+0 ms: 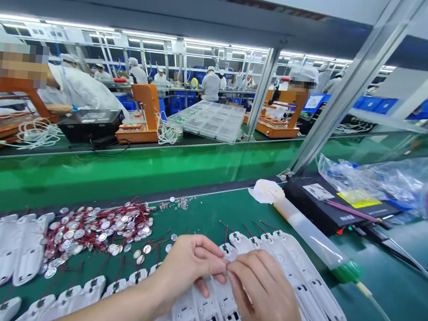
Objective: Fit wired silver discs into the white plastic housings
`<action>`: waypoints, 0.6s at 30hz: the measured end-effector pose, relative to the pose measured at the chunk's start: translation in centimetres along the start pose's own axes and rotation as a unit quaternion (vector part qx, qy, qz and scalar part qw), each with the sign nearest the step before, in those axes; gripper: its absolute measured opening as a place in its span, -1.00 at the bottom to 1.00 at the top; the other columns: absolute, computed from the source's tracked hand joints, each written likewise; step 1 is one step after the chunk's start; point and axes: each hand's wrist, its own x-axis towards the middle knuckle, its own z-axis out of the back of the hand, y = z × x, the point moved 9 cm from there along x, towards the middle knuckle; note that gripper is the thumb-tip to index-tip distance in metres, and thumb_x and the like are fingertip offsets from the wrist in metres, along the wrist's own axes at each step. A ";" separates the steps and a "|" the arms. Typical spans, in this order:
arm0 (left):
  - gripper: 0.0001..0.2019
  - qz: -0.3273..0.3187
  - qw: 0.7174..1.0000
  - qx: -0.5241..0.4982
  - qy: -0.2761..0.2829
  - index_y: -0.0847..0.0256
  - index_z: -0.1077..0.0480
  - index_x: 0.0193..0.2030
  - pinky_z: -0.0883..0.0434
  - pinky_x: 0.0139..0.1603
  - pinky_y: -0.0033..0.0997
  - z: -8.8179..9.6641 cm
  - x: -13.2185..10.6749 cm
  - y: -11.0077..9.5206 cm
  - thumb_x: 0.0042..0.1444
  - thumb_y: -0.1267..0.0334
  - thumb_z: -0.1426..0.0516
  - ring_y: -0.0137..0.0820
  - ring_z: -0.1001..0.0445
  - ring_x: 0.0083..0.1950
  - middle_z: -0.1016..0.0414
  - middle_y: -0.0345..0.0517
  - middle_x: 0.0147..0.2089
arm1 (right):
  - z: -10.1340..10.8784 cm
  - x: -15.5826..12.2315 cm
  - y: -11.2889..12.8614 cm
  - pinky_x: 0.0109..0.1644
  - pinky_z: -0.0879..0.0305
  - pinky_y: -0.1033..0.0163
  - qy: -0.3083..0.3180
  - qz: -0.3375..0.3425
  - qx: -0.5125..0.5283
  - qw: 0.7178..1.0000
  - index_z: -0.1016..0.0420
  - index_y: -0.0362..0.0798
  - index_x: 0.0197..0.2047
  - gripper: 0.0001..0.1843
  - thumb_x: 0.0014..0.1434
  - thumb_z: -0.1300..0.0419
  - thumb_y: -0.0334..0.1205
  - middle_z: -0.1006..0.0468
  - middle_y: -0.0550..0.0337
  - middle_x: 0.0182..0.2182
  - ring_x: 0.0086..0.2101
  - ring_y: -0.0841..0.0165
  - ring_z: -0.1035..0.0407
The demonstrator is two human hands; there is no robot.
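Note:
My left hand and my right hand meet fingertip to fingertip above a row of long white plastic housings. Both are closed in a pinch; whatever lies between the fingertips is too small or hidden to make out. Thin dark red wires stick up from the upper ends of the housings. Left of my left hand, a heap of small silvery discs with red wires lies on the green bench top. Further white housings lie at the far left and along the lower front edge.
A clear syringe-like tube with a green cap lies right of the housings, beside a black box and clear plastic bags. A metal post rises behind. Across the green belt stand orange fixtures and co-workers.

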 end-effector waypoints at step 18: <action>-0.86 -0.166 0.757 0.587 -0.235 0.15 -0.38 -0.33 -0.32 -0.22 -0.34 11.8 6.0 -5.0 0.09 0.32 0.00 -0.22 -0.39 -0.17 -0.38 -0.10 -0.30 | 7.1 -4.5 -5.6 -0.42 -0.35 0.43 0.075 -0.079 -0.064 0.992 -0.33 -0.01 -0.35 -0.90 0.17 -0.02 -0.32 -0.42 0.21 -0.49 -0.47 0.45 -0.36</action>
